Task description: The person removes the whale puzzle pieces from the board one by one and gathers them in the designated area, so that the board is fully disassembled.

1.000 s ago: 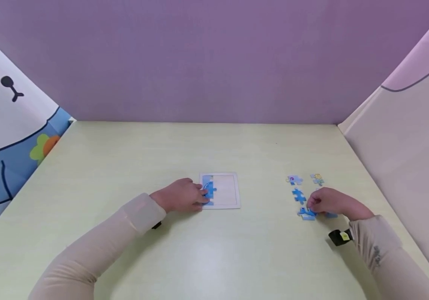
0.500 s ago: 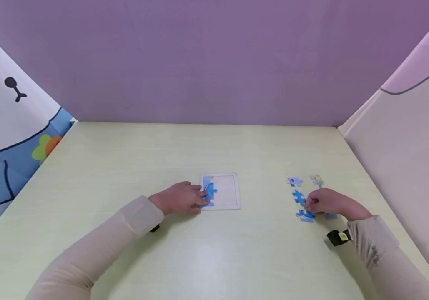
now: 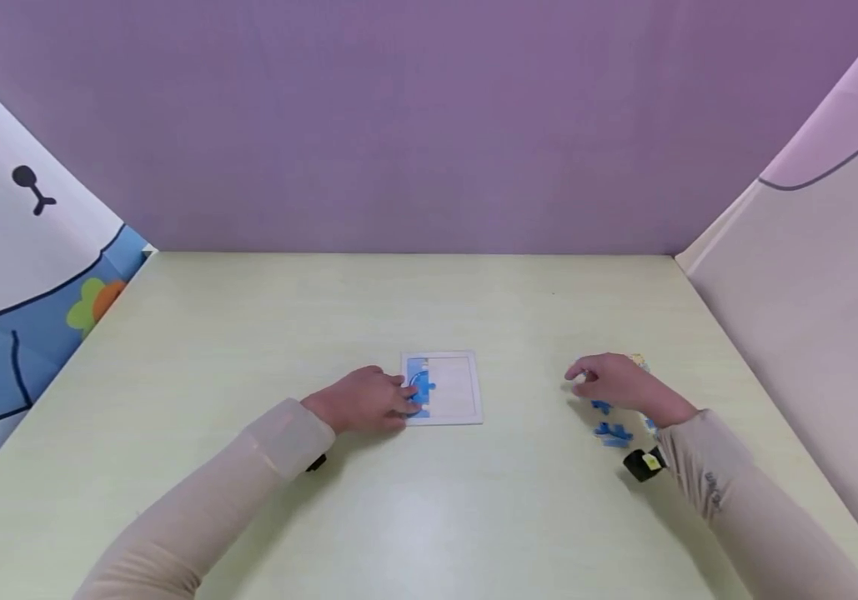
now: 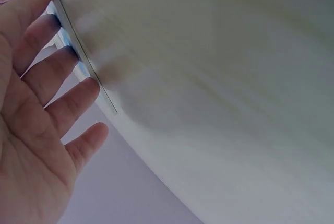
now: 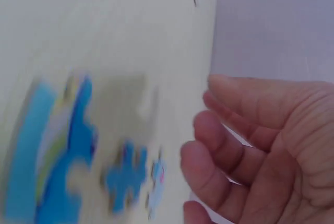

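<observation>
Left hand (image 3: 361, 402), palm down, has straight, slightly parted fingertips on the left side of a white puzzle frame (image 3: 451, 420); it grips nothing. Right hand (image 3: 616, 382), fingers loosely bent with no piece visible in them, hovers well to the right. Under the left fingertips, a blue puzzle strip (image 3: 423, 379) fills the frame's left side. Loose blue pieces (image 3: 613, 434) lie nearer the person than the right hand, a small blue piece (image 3: 601, 407) just below its fingers, and a yellowish piece (image 3: 639, 361), partly hidden, just beyond its knuckles.
</observation>
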Motion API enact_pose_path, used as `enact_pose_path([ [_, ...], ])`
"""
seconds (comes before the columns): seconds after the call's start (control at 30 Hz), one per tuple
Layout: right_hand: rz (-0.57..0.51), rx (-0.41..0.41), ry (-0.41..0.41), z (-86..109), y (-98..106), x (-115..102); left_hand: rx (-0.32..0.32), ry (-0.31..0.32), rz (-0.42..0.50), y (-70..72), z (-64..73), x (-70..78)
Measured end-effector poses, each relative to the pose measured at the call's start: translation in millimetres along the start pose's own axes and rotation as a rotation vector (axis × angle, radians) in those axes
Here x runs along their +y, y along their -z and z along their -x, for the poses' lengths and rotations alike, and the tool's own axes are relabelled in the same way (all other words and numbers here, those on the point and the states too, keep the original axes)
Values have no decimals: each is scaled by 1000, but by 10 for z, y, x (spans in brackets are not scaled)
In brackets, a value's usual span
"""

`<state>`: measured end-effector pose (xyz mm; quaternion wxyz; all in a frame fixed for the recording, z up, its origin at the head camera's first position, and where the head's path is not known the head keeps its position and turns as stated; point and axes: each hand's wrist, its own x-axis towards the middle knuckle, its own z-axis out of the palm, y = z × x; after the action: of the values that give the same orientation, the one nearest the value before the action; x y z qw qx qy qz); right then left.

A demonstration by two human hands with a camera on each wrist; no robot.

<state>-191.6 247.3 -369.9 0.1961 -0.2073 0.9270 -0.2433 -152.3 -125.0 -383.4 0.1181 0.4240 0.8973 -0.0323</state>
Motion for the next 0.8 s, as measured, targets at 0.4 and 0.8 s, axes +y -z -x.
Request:
enact_pose_path([
  [0.4, 86, 56, 9, -480, -237, -492, 17, -12, -30, 17, -11, -29],
  [0.8, 218, -11, 66, -881, -468, -969, -2, -16, -38, 38, -51, -27],
])
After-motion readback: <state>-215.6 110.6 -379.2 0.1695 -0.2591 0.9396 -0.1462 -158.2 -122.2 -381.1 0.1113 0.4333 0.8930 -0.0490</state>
